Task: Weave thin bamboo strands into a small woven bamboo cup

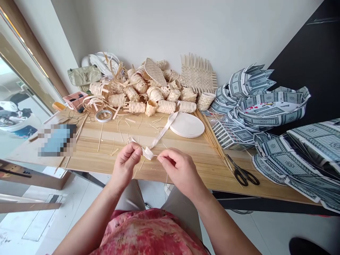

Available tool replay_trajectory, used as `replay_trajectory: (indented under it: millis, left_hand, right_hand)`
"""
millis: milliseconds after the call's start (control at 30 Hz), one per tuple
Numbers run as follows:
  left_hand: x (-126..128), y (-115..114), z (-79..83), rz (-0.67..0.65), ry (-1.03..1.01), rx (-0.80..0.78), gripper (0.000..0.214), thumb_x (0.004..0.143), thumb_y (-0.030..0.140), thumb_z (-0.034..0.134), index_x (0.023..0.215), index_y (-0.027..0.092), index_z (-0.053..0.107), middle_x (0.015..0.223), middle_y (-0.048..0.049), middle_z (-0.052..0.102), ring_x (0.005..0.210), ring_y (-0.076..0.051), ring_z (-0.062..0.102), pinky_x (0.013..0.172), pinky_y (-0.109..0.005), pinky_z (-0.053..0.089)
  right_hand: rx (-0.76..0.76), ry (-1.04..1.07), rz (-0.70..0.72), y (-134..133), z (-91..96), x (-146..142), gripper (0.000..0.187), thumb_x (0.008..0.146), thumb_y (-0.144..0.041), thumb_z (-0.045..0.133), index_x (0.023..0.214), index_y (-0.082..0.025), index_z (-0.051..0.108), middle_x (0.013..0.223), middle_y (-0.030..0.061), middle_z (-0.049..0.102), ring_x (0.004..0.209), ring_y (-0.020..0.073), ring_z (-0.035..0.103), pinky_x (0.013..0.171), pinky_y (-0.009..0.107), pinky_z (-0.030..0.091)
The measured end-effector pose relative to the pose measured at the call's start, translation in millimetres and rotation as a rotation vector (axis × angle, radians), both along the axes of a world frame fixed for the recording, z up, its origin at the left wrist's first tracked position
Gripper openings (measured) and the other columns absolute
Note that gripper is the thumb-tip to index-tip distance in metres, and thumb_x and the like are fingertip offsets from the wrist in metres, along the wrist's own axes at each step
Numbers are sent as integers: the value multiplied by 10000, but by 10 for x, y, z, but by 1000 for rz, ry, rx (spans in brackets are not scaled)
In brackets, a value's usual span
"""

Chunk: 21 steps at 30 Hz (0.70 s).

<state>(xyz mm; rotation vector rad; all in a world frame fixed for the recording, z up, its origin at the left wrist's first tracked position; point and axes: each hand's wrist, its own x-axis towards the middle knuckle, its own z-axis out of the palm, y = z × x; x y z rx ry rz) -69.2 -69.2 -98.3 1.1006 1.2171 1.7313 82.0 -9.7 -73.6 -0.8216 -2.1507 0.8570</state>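
My left hand is closed in a pinch on a white ribbon, which forms a small folded loop or knot between my hands. Its short end sticks up beyond my left fingers. From the fold, the ribbon runs back over the table to a flat white roll. On the other side, my right hand pinches a thin pale strand beside the fold; a fine line hangs beneath that hand. Whether the strand is a thread or narrowed ribbon, I cannot tell.
Several small woven baskets are heaped against the wall. Black scissors and thin sticks lie to the right, beside playing-card baskets. A tape roll and a blurred blue object are on the left.
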Motion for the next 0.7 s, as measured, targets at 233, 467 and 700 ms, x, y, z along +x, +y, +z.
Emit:
replay_trajectory:
  millis: [233,467,700]
  left_hand:
    - [-337,-56,79,-53,157,-94,313,814,433,555,667,171,464,537,55,313,477,-66,259,461,-206,216]
    - [-593,-124,248,77,414,-181,325,797,471,533,679,171,486,511,51,350,471,-76,299,451,-202,255]
    - [-858,-175,327,60,813,-317,239,742,371,551,625,163,561,637,14,519,612,-110,454,578,-224,348]
  right_hand:
    - [-467,132,99,116,56,92,211,765,-317,559,924,-184,597,641,-32,488,563,102,419,544,232,348]
    - [-561,-196,174,280,140,229,177,716,-318,558,693,-154,621,624,-13,502,589,110,442,561,241,338]
    - [-538,-233,95,465,159,494,231,690,-387,574,641,-163,602,568,-31,462,543,102,421,564,246,337]
